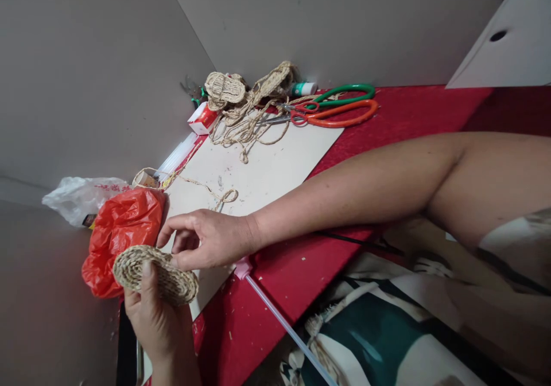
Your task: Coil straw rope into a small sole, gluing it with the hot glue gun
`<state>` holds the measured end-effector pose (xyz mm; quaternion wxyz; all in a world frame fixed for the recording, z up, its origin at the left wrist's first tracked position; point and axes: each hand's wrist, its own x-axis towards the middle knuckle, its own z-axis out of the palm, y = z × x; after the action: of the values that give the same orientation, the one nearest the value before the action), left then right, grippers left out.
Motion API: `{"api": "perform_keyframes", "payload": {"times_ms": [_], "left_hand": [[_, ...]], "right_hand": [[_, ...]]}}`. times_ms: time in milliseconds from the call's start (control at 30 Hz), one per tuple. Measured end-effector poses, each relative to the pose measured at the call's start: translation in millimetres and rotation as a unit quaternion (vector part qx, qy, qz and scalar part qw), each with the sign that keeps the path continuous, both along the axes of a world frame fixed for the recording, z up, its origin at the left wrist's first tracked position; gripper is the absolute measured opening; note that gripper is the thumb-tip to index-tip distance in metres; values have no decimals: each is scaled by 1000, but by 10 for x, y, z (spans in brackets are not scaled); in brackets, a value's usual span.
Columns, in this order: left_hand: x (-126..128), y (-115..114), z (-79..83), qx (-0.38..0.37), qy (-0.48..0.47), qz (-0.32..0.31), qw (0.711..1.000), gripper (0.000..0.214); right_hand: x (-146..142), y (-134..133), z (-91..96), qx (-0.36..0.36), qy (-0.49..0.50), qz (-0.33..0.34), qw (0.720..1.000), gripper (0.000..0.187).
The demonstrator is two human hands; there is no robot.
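My left hand (pixel 157 317) comes up from the bottom edge and grips a flat woven straw oval (pixel 161 274), with the thumb pressed on its top. My right hand (pixel 206 238) reaches in from the right across a white board (pixel 267 171). Its fingers are curled, and the thumb and fingertips pinch the oval's upper edge. A thin straw cord (pixel 215 194) trails over the board just above this hand.
A red plastic bag (pixel 118 231) and a white bag (pixel 81 197) lie left of the hands. At the back lie a tangle of straw braid and woven pieces (pixel 245 102), green and orange scissors (pixel 336 108), a small red-white box (pixel 202 119) and a clear tube (pixel 284 326). The table has a red cover (pixel 387 116).
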<state>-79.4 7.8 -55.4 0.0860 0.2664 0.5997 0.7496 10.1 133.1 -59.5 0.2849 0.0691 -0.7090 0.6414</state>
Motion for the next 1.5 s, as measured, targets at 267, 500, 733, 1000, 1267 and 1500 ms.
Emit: {"api": "perform_keyframes", "payload": {"times_ms": [267,500,733,1000,1267,1500], "left_hand": [[18,11,87,38,-20,18,999,23],[65,16,99,32,-1,23,999,18],[64,-12,96,19,-8,15,1000,17],[85,12,93,52,30,11,998,9],[35,6,57,48,27,-10,998,11],[-45,15,34,11,-4,-2,1000,17]], "right_hand": [[20,-23,-60,88,101,-23,991,15],[33,-41,-56,81,117,-47,989,11],[12,-64,-79,54,120,-52,990,13],[4,-83,-92,46,122,-24,991,19],[-8,-43,-105,130,123,-64,982,16],[-24,88,-60,252,71,-73,962,22]]}}
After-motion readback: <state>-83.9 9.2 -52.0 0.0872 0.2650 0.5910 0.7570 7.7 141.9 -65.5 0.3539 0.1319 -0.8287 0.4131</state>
